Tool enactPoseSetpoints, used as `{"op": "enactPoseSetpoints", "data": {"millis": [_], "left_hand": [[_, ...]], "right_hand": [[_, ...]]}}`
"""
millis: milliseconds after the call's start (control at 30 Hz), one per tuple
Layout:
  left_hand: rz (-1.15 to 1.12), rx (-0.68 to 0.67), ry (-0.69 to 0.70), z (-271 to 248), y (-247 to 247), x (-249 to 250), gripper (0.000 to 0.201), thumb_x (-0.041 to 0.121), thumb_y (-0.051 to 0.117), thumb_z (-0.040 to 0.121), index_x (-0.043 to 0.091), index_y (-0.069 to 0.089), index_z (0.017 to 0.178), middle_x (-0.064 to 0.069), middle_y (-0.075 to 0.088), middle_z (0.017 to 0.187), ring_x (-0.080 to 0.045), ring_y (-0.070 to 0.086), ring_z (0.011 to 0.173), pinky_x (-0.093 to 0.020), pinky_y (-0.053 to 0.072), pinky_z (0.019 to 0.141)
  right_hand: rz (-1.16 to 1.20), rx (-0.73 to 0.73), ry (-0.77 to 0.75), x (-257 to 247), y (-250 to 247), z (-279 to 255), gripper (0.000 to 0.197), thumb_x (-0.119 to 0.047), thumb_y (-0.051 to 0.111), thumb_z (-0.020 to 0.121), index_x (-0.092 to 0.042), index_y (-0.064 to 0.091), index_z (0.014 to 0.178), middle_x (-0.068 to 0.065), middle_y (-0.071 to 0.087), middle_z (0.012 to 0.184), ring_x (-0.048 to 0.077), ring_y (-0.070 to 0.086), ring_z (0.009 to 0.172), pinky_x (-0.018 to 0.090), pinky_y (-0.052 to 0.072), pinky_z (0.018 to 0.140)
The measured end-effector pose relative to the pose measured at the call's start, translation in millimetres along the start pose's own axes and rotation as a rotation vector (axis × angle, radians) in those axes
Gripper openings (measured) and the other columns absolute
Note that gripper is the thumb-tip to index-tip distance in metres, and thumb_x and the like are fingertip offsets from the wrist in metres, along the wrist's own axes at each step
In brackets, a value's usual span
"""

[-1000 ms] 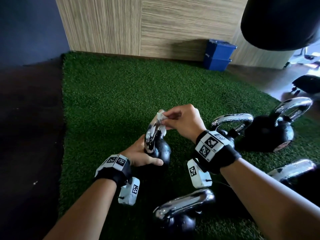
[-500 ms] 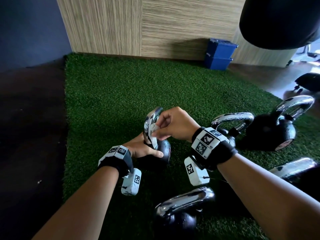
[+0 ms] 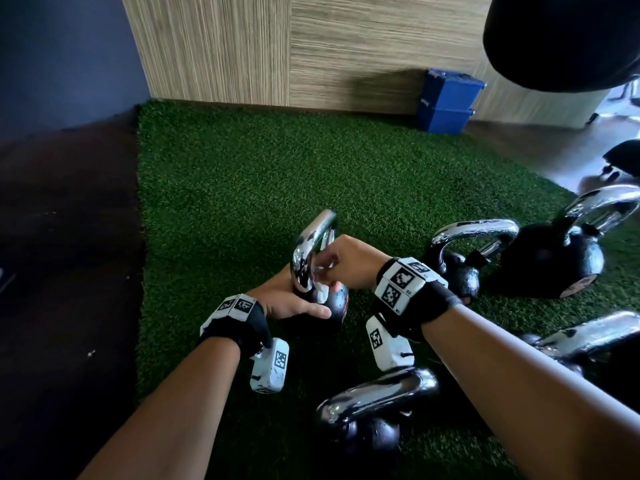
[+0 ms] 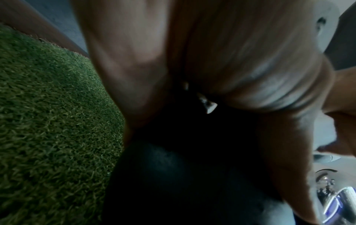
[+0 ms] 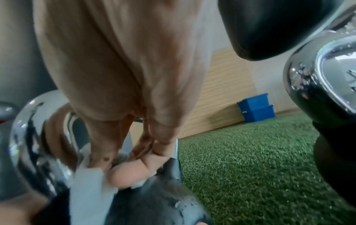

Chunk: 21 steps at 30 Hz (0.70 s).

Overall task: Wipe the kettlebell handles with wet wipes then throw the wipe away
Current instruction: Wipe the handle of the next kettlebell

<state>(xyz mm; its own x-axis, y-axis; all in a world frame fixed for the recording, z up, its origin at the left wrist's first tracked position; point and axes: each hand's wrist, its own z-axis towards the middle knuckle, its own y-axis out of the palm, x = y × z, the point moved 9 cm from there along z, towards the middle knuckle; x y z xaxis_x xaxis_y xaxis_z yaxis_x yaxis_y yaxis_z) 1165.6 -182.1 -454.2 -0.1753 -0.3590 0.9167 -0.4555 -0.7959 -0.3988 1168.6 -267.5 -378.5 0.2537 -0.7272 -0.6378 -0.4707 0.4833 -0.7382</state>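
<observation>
Two hands work on one small kettlebell (image 3: 323, 303) near the front of the green turf (image 3: 277, 174). In the head view, the left hand (image 3: 287, 301) cups the black ball low down with its thumb laid along the front, apparently to keep the weight from rolling while it is rubbed. The right hand (image 3: 346, 265) has its fingers curled, pinching the white wet wipe (image 3: 320, 289) against the base of the chrome handle (image 3: 311, 251), where the metal meets the ball. Four other kettlebells sit to the right and front; the nearest one (image 3: 367, 420) lies just before the wrists, probably within reach for its turn. A blue bin (image 3: 446, 102) stands against the wood-panelled wall, well apart from the weights; it may be where the wipe goes. Both wristbands carry square black-and-white code markers. A red mark on the ball is too small to read.

From the left wrist, the palm (image 4: 212, 53) and thumb wrap the dark ball (image 4: 173, 175), with turf to the left. A scrap of white peeks between fingers and ball. No writing shows.

From the right wrist, the thumb (image 5: 131, 172) and fingers press the folded wipe (image 5: 86, 190) down into the handle's root, so the grip looks closed on it. Droplets sit on the ball and on a neighbouring chrome handle (image 5: 323, 76), suggesting that one is already wiped. No label is legible.
</observation>
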Motion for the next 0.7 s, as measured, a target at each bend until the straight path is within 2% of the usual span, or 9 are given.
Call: {"op": "enactPoseSetpoints", "data": {"millis": [100,200,333,400,433,500,567,633,700], "left_hand": [[0.012,0.016,-0.015,1,1,-7,0.065,0.013,0.092,0.072,0.016,0.062,0.129,0.021,0.067,0.115,0.025,0.055,0.106,0.006,0.036,0.088],[0.034,0.020,-0.047,1,3,-14,0.064,0.013,0.092,0.073,-0.002,0.059,0.125,0.022,0.060,0.093,0.030,0.054,0.085,0.006,0.037,0.076],[0.013,0.021,-0.030,-2,5,-9,0.073,0.012,0.093,0.071,0.001,0.055,0.133,0.011,0.064,0.119,0.021,0.055,0.104,0.003,0.036,0.090],[-0.012,0.018,-0.038,-4,6,-11,0.078,0.012,0.093,0.070,0.007,0.054,0.137,0.010,0.063,0.128,0.015,0.056,0.113,-0.001,0.037,0.095],[-0.015,0.019,-0.046,-5,6,-11,0.069,0.011,0.093,0.070,0.007,0.059,0.129,0.012,0.065,0.119,0.016,0.058,0.105,-0.001,0.039,0.090],[-0.023,0.032,-0.054,-6,5,-13,0.037,0.006,0.093,0.069,0.004,0.064,0.093,0.013,0.063,0.083,0.011,0.059,0.074,-0.002,0.044,0.072],[-0.048,0.019,-0.039,-8,9,-8,0.036,0.004,0.092,0.067,0.003,0.056,0.073,0.014,0.057,0.067,0.005,0.055,0.063,-0.005,0.044,0.063],[-0.070,0.020,-0.006,-10,12,-4,0.039,0.005,0.093,0.065,0.010,0.055,0.074,0.015,0.060,0.070,0.006,0.058,0.065,-0.006,0.045,0.065],[-0.066,0.062,0.004,-12,11,-7,0.047,0.006,0.095,0.064,0.006,0.058,0.093,0.012,0.062,0.086,0.011,0.061,0.072,-0.005,0.047,0.068]], "right_hand": [[0.159,-0.064,-0.014,-3,3,-4,0.016,0.003,0.064,0.090,-0.006,0.077,0.093,0.017,0.075,0.091,0.019,0.065,0.076,0.024,0.052,0.068],[0.360,-0.085,-0.016,-2,6,-7,0.017,0.011,0.059,0.091,0.001,0.073,0.095,0.020,0.069,0.092,0.027,0.061,0.085,0.036,0.054,0.079],[0.243,-0.128,0.017,-1,9,-4,0.017,0.007,0.058,0.094,0.009,0.070,0.106,0.026,0.072,0.105,0.035,0.069,0.093,0.047,0.056,0.094],[0.386,-0.144,0.016,-3,11,-6,0.022,0.009,0.055,0.095,0.018,0.062,0.114,0.028,0.069,0.105,0.028,0.069,0.090,0.040,0.058,0.090],[0.512,-0.156,0.023,-3,14,-7,0.024,0.012,0.052,0.095,0.021,0.058,0.117,0.024,0.068,0.100,0.021,0.069,0.084,0.032,0.059,0.084],[0.729,-0.202,0.034,-3,20,-9,0.026,0.015,0.047,0.096,0.019,0.055,0.120,0.015,0.066,0.097,0.012,0.069,0.078,0.023,0.059,0.079],[0.856,-0.242,0.034,-2,23,-13,0.023,0.014,0.045,0.096,0.012,0.058,0.115,0.011,0.069,0.095,0.012,0.070,0.079,0.024,0.058,0.081],[0.965,-0.234,0.037,-1,21,-16,0.022,0.014,0.043,0.096,0.007,0.062,0.107,0.009,0.072,0.092,0.014,0.071,0.079,0.027,0.059,0.082],[1.081,-0.193,0.050,4,21,-18,0.023,0.011,0.044,0.097,0.004,0.063,0.106,0.011,0.071,0.091,0.016,0.071,0.076,0.027,0.060,0.078]]}}
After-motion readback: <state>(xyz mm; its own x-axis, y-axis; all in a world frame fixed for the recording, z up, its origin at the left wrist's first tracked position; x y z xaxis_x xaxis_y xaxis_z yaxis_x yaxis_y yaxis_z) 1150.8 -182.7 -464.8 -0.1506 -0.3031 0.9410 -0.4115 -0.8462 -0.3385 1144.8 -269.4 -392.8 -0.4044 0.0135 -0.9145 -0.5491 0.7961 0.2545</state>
